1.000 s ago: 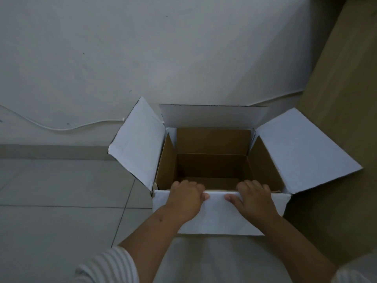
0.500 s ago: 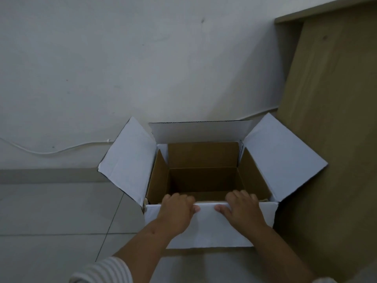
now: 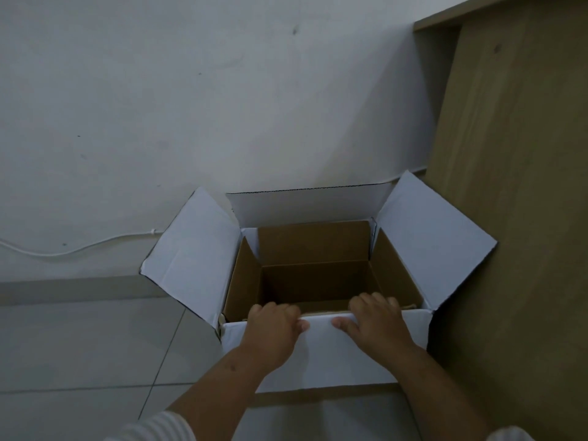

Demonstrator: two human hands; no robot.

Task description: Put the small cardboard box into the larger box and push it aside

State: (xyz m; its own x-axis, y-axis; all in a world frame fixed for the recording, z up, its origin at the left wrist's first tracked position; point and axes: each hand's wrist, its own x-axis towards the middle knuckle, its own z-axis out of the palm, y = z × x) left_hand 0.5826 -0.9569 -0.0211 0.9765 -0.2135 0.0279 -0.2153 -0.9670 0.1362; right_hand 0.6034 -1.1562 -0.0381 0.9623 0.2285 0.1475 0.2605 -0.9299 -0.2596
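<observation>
Far left: white cable (image 3: pixel 73 249) running along base of grey wall (image 3: pixel 191 90), above skirting strip. Grey floor tiles (image 3: pixel 79 345) below, grout lines visible.

Next right: larger box (image 3: pixel 410 332), white outside, sitting on floor against wall, all four flaps open. Left flap (image 3: pixel 191 253) splayed out over the tiles; back flap (image 3: pixel 305 205) upright against wall; right flap (image 3: pixel 429 237) leaning out, touching or nearly touching wooden panel.

Inside it: small cardboard box (image 3: pixel 315 243), brown, open top, nested snug within the white walls, rim just below larger box's rim. Interior dark, contents cannot tell.

Left hand (image 3: pixel 273 332) palm down on near flap (image 3: pixel 321 354), fingers curled over near rim at the fold, thumb pointing right along white surface. Clamped on rim or only pressing: cannot tell. Striped sleeve (image 3: pixel 152 429) at bottom edge.

Right hand (image 3: pixel 377 326) just beside it, small gap between the two thumbs. Same pose: fingers hooked over near rim, thumb lying flat toward the left, palm on near flap. Grip likewise unclear; fingertips hidden inside the box edge.

Far right: tall wooden panel (image 3: pixel 515 186), light brown, side of some furniture, standing right next to the larger box. Top edge visible at upper right corner. Pale sleeve cuff (image 3: pixel 509 436) at bottom right.
</observation>
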